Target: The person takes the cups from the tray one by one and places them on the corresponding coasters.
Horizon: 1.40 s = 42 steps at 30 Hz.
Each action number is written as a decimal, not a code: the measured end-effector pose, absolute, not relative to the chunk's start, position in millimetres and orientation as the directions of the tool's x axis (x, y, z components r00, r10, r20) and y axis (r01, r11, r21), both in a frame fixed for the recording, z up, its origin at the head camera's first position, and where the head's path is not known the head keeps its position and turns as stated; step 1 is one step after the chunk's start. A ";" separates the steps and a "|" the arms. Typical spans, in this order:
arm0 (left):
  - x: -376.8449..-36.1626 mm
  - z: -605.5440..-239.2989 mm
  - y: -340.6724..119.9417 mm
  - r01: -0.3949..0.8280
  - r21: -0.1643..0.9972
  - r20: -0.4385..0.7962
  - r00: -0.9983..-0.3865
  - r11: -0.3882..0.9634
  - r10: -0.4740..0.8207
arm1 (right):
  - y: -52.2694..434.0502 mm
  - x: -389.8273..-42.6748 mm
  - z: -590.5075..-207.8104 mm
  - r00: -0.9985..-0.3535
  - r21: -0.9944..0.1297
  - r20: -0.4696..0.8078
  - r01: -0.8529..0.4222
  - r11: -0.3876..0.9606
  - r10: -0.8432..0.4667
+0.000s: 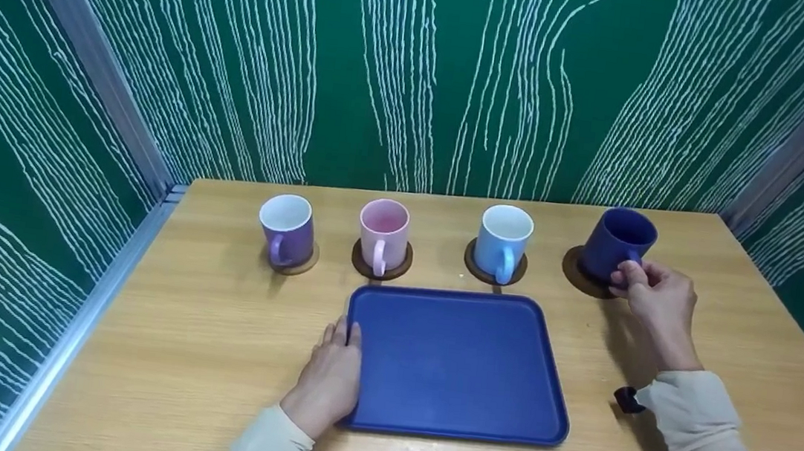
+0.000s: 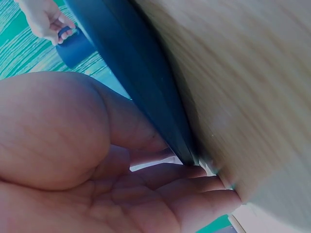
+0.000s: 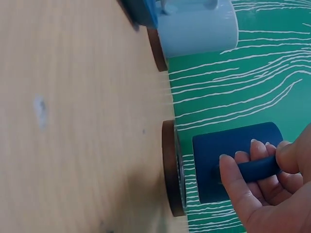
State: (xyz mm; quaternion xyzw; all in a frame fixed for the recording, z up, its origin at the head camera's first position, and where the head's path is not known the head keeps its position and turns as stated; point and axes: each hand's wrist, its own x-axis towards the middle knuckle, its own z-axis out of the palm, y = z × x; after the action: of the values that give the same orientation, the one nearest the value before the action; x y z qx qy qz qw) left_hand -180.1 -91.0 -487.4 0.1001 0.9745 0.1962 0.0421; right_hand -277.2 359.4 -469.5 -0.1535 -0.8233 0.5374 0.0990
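Note:
My right hand (image 1: 657, 304) grips the handle of a dark blue mug (image 1: 613, 240). The right wrist view shows this mug (image 3: 228, 162) upright, with a small gap between its base and the round brown coaster (image 3: 171, 170). At the left edge of a blue rectangular tray (image 1: 454, 365), my left hand (image 1: 328, 375) lies with its fingers (image 2: 184, 194) fairly straight against the rim. Nothing stands on the tray, which rests on the wooden table (image 1: 209, 355).
Behind the tray a purple mug (image 1: 289, 232), a pink mug (image 1: 383, 231) and a light blue mug (image 1: 504, 236) stand on round coasters, handles facing me. A green wall (image 1: 455, 74) with white lines rises at the table's back edge.

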 end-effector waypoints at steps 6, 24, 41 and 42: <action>-177.1 -483.9 -92.6 0.189 0.391 -0.030 -0.976 0.901 0.217 | 357.2 -274.6 -473.7 -0.938 -0.926 -0.013 0.142 0.349 0.345; -177.6 -487.4 -92.2 0.187 0.385 -0.040 -0.975 0.904 0.219 | 352.5 -273.9 -481.0 -0.941 -0.927 -0.084 0.195 0.322 0.328; -176.9 -487.1 -93.5 0.166 0.393 -0.061 -0.977 0.904 0.205 | 348.9 -274.8 -482.4 -0.931 -0.914 -0.025 0.170 0.369 0.365; -177.1 -487.4 -93.4 0.164 0.392 -0.062 -0.977 0.905 0.204 | 349.1 -275.0 -482.1 -0.931 -0.915 -0.025 0.169 0.367 0.365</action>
State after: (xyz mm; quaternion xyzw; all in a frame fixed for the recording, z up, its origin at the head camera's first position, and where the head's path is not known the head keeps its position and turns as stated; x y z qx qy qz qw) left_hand -177.1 -93.4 -487.4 0.0943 0.9747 0.1962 0.0506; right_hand -275.0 349.1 -482.1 -0.1623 -0.8217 0.5388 0.0911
